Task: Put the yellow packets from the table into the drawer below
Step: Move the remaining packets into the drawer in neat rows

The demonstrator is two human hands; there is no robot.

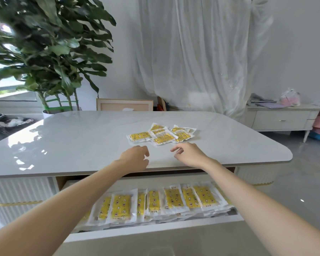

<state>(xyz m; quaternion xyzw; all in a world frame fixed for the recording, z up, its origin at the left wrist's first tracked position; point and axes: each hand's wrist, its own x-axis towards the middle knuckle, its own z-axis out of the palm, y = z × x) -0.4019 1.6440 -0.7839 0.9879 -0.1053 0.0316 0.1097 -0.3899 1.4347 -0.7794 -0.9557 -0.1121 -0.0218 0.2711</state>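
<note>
My left hand (135, 157) and right hand (189, 154) both hover over the table (72, 141), fingers loosely curled, holding nothing. Just beyond them about six packets (163, 134) lie in one overlapping cluster. The one drawer (155, 230) below is open, with some eight more packets showing atop its stacks (174, 200).

A small loose pile of yellow packets (162, 134) in clear wrappers lies flat and overlapping on the white table (81, 141). Below, the open drawer (155, 231) holds many more such packets, overlapping in a row.
</note>
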